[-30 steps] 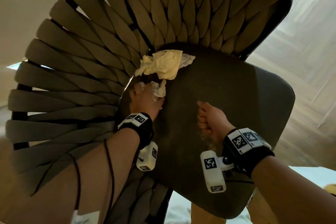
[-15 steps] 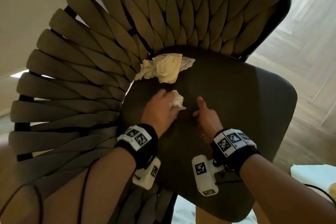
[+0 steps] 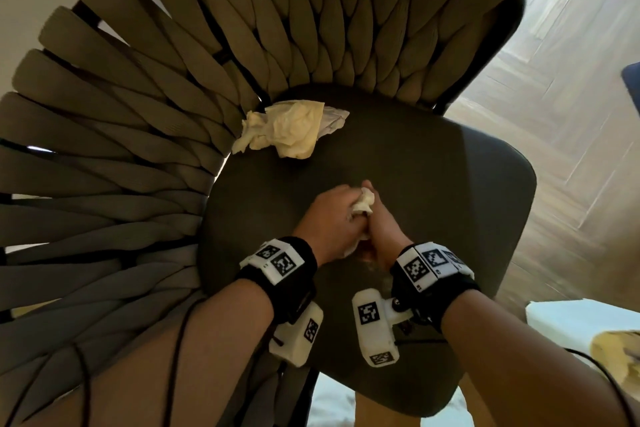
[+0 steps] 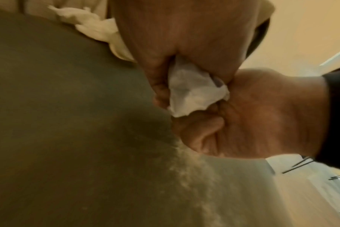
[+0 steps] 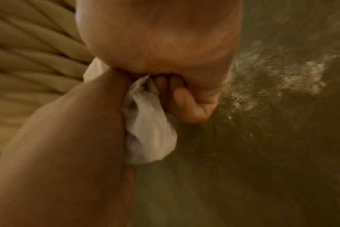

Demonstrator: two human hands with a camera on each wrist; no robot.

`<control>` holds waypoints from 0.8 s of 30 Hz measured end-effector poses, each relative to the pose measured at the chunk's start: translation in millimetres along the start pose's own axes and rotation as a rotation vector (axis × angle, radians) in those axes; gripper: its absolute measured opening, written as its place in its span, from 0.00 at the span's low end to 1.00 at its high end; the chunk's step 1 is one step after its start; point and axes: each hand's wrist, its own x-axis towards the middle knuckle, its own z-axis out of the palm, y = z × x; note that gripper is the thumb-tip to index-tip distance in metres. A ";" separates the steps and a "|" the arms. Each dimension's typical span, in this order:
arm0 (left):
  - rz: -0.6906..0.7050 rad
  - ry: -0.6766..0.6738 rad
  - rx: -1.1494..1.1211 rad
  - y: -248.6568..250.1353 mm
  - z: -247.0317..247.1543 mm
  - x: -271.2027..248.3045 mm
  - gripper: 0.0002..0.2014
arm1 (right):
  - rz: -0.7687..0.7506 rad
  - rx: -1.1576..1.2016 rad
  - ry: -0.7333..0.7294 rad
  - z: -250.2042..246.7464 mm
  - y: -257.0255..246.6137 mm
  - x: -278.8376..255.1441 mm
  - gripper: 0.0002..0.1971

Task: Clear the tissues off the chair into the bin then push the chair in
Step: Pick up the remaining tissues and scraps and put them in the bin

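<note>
A small white tissue (image 3: 363,206) is squeezed between both hands above the chair seat (image 3: 433,184): the left hand (image 3: 329,218) grips it, and the right hand (image 3: 382,229) curls against it. A larger crumpled tissue (image 3: 287,128) lies at the seat's back edge, touching the woven backrest (image 3: 207,45).

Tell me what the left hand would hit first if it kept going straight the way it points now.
Probably the right hand: the left hand points toward it, and they already press together around the small crumpled tissue. The larger crumpled tissue by the chair's woven backrest lies off that line.
</note>
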 end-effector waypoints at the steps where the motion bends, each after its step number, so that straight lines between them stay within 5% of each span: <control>1: 0.055 0.005 0.024 10.8 4.0 -2.5 0.02 | -0.004 0.114 -0.028 -6.0 2.0 -3.6 0.28; 5: 0.313 -0.021 0.195 46.3 19.4 -6.9 0.03 | -0.100 0.399 -0.124 -39.9 13.1 -18.4 0.20; 7: 0.405 -0.026 0.299 64.2 32.4 -7.8 0.12 | -0.139 0.546 -0.206 -61.1 22.4 -23.9 0.17; 12: 0.510 0.037 0.494 116.1 93.4 3.8 0.19 | -0.206 0.975 -0.304 -119.8 41.3 -51.6 0.23; 16: 0.554 -0.027 0.520 161.5 170.4 13.4 0.16 | -0.230 1.183 -0.143 -192.8 66.0 -60.2 0.24; 19: 0.445 -0.179 0.446 203.1 245.7 11.3 0.12 | -0.273 1.315 0.019 -259.9 93.7 -67.3 0.24; 24: 0.341 -0.441 0.382 242.4 349.5 12.9 0.18 | -0.195 1.259 0.317 -389.4 154.1 -61.6 0.21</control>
